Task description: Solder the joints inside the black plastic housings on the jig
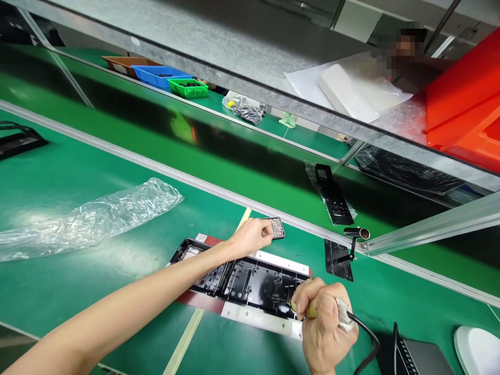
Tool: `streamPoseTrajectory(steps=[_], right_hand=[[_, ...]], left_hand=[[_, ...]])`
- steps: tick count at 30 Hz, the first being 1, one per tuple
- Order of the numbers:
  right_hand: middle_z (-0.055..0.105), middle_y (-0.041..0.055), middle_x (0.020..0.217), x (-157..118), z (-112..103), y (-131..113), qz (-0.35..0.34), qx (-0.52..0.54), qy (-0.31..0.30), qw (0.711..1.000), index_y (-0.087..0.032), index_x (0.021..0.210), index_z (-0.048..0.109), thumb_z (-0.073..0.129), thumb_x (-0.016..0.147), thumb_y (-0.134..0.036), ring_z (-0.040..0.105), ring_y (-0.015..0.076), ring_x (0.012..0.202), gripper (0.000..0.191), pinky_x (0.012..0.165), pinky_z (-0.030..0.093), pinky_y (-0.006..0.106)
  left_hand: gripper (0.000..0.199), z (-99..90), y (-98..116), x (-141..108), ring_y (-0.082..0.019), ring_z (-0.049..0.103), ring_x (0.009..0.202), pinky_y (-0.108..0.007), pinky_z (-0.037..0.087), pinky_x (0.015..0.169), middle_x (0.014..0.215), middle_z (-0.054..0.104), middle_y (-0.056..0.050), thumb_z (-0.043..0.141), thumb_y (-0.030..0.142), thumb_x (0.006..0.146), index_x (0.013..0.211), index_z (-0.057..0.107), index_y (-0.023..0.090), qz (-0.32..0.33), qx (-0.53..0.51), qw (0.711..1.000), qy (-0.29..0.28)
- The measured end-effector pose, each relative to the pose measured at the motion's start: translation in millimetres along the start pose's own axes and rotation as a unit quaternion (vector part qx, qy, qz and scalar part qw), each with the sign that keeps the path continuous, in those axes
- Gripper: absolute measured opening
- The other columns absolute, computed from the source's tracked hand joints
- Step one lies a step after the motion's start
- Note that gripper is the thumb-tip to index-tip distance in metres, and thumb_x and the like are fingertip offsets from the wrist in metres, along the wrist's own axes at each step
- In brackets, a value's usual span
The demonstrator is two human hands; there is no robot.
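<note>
My left hand (pixel 252 237) reaches to a small dark tray (pixel 277 228) of tiny silvery metal pieces. Thumb and fingers are pinched at its near edge; whatever lies between them is too small to make out. In my right hand (pixel 326 317) is a corded tool that looks like a soldering iron (pixel 311 309), with a yellowish grip, white wrapping and a black cable. Its front end points into a black plastic housing (pixel 255 284), open side up, with posts and ribs inside. The housing rests in a red and white fixture (pixel 261 319). My left forearm covers part of it.
A metal tube holder (pixel 357 233) stands right of the fixture, beside an aluminium rail (pixel 187 185). Clear plastic wrap (pixel 117 208) lies left. A black panel (pixel 334 195) lies beyond the rail. Bottom right are a black vented box (pixel 422 357) and a white object (pixel 474 349). A shelf (pixel 234 52) crosses above.
</note>
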State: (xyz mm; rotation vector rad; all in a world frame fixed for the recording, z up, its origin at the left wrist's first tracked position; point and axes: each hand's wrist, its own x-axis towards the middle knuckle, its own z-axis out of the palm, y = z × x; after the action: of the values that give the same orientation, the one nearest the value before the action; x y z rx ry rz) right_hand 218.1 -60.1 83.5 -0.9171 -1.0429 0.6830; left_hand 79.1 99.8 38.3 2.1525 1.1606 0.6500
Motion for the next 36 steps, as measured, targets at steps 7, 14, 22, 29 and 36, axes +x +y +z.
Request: streamPoseTrajectory(steps=[7,14,22,29,36], right_hand=[[0.055,-0.0036,0.056,1,-2,0,-0.009,-0.008,-0.006,1.0,-0.021,0.073,0.047,0.046,0.099,-0.022,0.052,0.0117,0.05,0.026,0.049,0.041,0.027],[0.055,-0.0035,0.056,1,-1,-1,-0.024,-0.014,-0.005,1.0,-0.02,0.074,0.047,0.046,0.1,-0.021,0.053,0.0122,0.05,0.026,0.048,0.042,0.028],[0.056,-0.0036,0.057,0,-1,0,-0.032,-0.007,-0.005,0.999,-0.02,0.075,0.047,0.045,0.1,-0.02,0.052,0.0115,0.05,0.025,0.049,0.044,0.028],[0.055,-0.0039,0.056,0,-1,0,-0.034,-0.007,0.004,0.999,-0.02,0.074,0.047,0.045,0.099,-0.019,0.051,0.0112,0.049,0.025,0.048,0.043,0.027],[0.056,-0.0036,0.056,0,0,-1,-0.033,-0.005,0.004,0.999,-0.02,0.075,0.048,0.046,0.099,-0.02,0.051,0.0114,0.049,0.025,0.049,0.043,0.028]], left_hand=[[0.013,0.4,24,-55,-0.013,0.065,0.079,-0.023,0.048,0.074,0.084,0.076,0.002,0.062,0.017,0.087,0.084,0.074,0.02,0.022,-0.08,0.996,-0.025],[0.011,15.4,25,-59,-0.017,0.062,0.087,-0.028,0.046,0.08,0.087,0.074,-0.002,0.061,0.014,0.092,0.089,0.071,0.018,0.124,-0.059,0.988,-0.077],[0.017,29.0,22,-50,-0.019,0.054,0.083,-0.03,0.042,0.076,0.082,0.068,-0.004,0.054,0.012,0.094,0.088,0.069,0.018,0.232,0.016,0.964,-0.126],[0.014,25.0,27,-48,-0.021,0.048,0.085,-0.035,0.036,0.071,0.083,0.061,-0.005,0.056,0.004,0.083,0.085,0.06,0.017,0.302,0.126,0.936,-0.132],[0.017,24.1,17,-57,-0.02,0.05,0.083,-0.032,0.039,0.071,0.083,0.064,-0.003,0.051,0.004,0.092,0.094,0.062,0.017,0.298,0.092,0.946,-0.094]])
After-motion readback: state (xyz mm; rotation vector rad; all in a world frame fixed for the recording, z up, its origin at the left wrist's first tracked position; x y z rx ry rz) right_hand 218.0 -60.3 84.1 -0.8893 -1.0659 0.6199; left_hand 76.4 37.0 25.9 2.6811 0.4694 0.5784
